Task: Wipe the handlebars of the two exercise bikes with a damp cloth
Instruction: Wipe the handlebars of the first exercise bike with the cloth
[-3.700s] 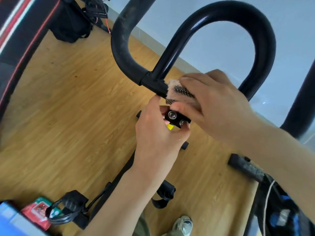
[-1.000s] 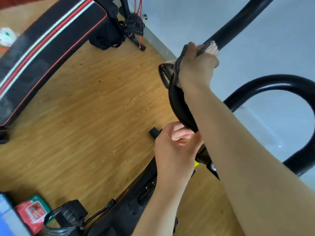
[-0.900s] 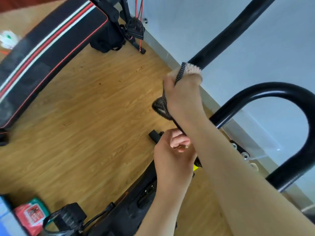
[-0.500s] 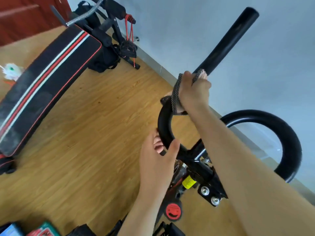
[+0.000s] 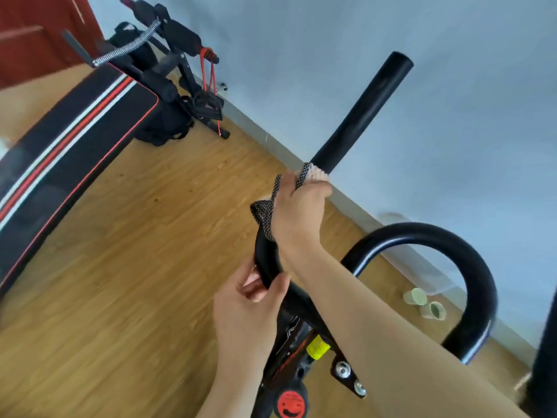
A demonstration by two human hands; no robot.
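A black foam-covered handlebar [image 5: 361,116] of the exercise bike rises toward the wall, and its curved loop [image 5: 470,267] arcs to the right. My right hand [image 5: 301,206] grips a dark speckled cloth [image 5: 265,215] wrapped around the straight bar at its lower bend. My left hand [image 5: 247,309] pinches the bar just below, thumb and fingers on either side. The bike's stem with a yellow sticker [image 5: 316,348] and a red knob [image 5: 291,404] shows under my arms.
A black sit-up bench [image 5: 69,140] with red and white stripes lies at the left on the wood floor [image 5: 135,267]. Its frame with red bands [image 5: 208,86] stands by the wall. Two small cups [image 5: 425,303] lie near the baseboard. A black post [image 5: 545,357] is at the right edge.
My right hand has slid the cloth up and down the straight bar's lower part, and my left hand has shifted from the stem clamp to the bend. My view has tilted upward.
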